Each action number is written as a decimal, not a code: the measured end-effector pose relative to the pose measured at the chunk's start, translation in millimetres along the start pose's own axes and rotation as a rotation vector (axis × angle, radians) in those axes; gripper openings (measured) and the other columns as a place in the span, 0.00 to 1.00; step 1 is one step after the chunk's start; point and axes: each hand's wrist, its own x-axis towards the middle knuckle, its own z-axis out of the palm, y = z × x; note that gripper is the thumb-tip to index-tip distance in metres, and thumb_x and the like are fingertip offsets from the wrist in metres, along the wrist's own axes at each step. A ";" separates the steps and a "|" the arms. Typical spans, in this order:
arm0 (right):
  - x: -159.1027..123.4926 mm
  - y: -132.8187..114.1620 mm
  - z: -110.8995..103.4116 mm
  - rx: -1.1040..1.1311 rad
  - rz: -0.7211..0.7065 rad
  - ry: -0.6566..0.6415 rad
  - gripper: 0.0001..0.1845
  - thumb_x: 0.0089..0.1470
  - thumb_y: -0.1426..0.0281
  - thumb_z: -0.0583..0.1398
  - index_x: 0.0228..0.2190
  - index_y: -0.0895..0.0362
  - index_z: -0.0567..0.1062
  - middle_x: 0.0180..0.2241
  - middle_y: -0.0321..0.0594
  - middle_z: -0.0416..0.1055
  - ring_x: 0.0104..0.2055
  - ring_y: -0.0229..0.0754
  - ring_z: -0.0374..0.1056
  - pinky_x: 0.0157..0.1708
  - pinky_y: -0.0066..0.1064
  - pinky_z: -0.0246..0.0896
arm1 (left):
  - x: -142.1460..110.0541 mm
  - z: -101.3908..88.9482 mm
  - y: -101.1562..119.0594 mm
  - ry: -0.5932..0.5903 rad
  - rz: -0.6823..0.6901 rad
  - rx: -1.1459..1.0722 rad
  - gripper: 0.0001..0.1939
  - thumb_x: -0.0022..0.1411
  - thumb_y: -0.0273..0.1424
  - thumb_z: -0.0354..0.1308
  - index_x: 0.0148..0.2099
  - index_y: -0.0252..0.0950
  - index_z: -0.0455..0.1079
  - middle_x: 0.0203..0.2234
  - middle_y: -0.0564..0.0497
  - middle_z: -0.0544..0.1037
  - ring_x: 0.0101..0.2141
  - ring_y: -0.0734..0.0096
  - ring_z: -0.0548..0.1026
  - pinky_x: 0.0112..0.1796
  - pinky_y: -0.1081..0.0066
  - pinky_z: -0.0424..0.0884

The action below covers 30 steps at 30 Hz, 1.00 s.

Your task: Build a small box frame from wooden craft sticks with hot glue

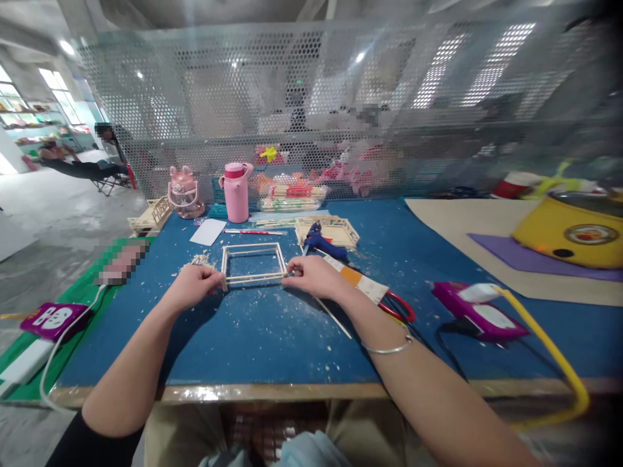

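A small open box-shaped frame of thin wooden sticks (256,279) is held between my two hands over the blue tabletop. My left hand (197,285) pinches its near left corner, fingers closed. At the near right corner, my right hand (309,275) grips it with finger and thumb. Just behind my right hand lies a blue glue gun (325,245), in front of a second stick-built piece with a floor (335,233). Red-handled scissors (402,303) and a white and orange packet (357,280) rest beside my right forearm, which partly hides them.
A pink flask (236,198), a pink bottle (185,194) and bundled sticks (294,198) stand along the back by a perforated metal screen (204,84). Purple power strips (479,312) with cords lie right and left. A yellow pot (574,227) is at far right. Wood crumbs (199,261) litter the table.
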 end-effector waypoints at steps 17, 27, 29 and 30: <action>7.2 1.0 11.2 0.342 0.222 -0.163 0.19 0.52 0.60 0.53 0.15 0.56 0.62 0.14 0.32 0.63 0.12 0.30 0.54 0.15 0.25 0.46 | 1.9 9.0 9.1 0.003 -0.197 -0.323 0.17 0.43 0.43 0.61 0.19 0.34 0.67 0.13 0.54 0.69 0.17 0.76 0.66 0.21 0.76 0.62; 4.1 6.4 2.2 0.340 0.161 0.005 0.28 0.51 0.47 0.50 0.15 0.56 0.62 0.14 0.32 0.61 0.17 0.32 0.55 0.21 0.26 0.49 | 6.1 11.5 2.3 0.052 -0.168 -0.394 0.23 0.46 0.51 0.57 0.22 0.34 0.67 0.14 0.55 0.68 0.16 0.77 0.63 0.21 0.74 0.63; 3.3 5.4 0.9 0.307 0.122 -0.003 0.28 0.49 0.46 0.52 0.16 0.57 0.64 0.15 0.32 0.62 0.18 0.32 0.55 0.21 0.26 0.48 | 5.5 11.4 1.5 0.035 -0.155 -0.401 0.24 0.46 0.52 0.57 0.24 0.34 0.68 0.15 0.55 0.68 0.16 0.76 0.63 0.21 0.74 0.62; 3.1 4.8 1.0 0.290 0.100 -0.023 0.27 0.47 0.46 0.53 0.16 0.57 0.65 0.15 0.32 0.63 0.18 0.32 0.55 0.21 0.26 0.47 | 4.9 11.3 1.4 0.023 -0.142 -0.398 0.23 0.45 0.51 0.59 0.23 0.33 0.69 0.14 0.55 0.68 0.16 0.77 0.63 0.20 0.75 0.61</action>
